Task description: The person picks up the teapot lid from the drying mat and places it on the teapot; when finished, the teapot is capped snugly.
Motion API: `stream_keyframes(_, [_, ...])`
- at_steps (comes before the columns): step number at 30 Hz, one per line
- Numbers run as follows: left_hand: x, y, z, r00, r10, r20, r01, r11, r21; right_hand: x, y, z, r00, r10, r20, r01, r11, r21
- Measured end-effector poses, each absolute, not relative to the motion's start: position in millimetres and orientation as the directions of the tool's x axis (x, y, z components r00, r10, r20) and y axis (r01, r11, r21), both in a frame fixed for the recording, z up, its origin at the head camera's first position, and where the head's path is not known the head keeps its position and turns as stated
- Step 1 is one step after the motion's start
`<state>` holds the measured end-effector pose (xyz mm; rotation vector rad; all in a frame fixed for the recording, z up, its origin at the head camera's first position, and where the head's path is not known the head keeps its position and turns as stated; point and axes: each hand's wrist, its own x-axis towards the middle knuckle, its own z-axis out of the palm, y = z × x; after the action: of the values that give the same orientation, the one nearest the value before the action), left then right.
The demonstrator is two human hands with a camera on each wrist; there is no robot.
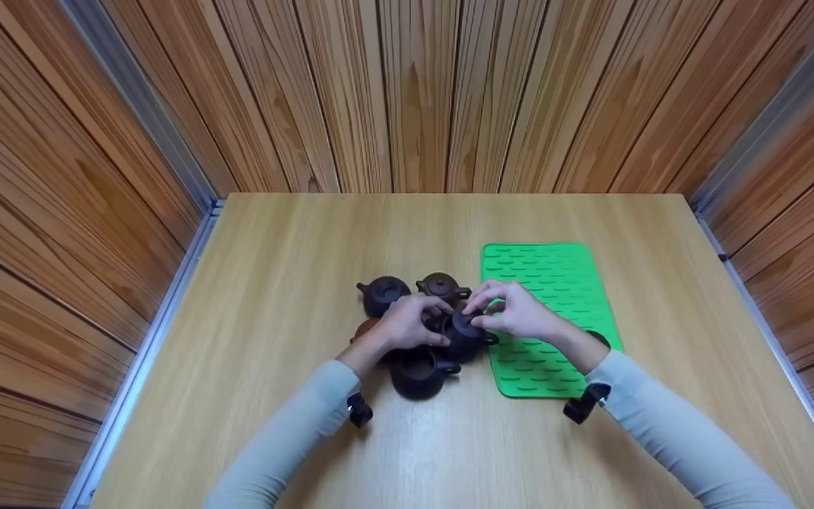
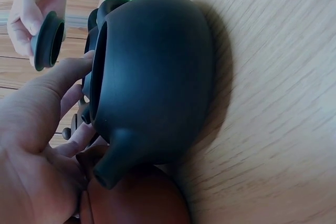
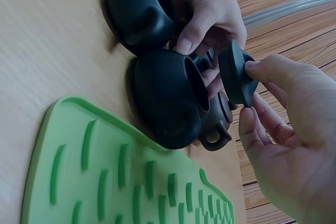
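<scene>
My right hand (image 1: 514,311) pinches a dark teapot lid (image 3: 234,74) by its knob, tilted above a lidless dark teapot (image 3: 163,95). The lid is apart from the teapot's open mouth in the right wrist view. My left hand (image 1: 407,324) grips that teapot on its left side, thumb against the body; the other fingers are partly hidden. Nearer the front stands another lidless dark teapot (image 2: 157,77), its spout toward a reddish-brown teapot (image 2: 136,198) under my left wrist. Behind the hands are a dark teapot (image 1: 384,294) and a smaller brown teapot (image 1: 440,285).
A green ridged mat (image 1: 548,276) lies right of the teapots. On it, a dark round thing (image 1: 599,338) is mostly hidden by my right forearm. Wood-panelled walls (image 1: 414,92) rise behind and beside the wooden table (image 1: 294,247).
</scene>
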<state>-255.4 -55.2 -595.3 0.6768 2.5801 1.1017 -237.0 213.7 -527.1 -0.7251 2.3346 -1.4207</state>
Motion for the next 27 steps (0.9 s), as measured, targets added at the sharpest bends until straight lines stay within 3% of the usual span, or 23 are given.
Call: stream_keyframes(27, [-255,-56,-594,-0.857,0.511,-0.061,0.313,0.613,0.726,-232,199,-563,-0.860,-0.507,0.052,-0.264,0.355,-0.897])
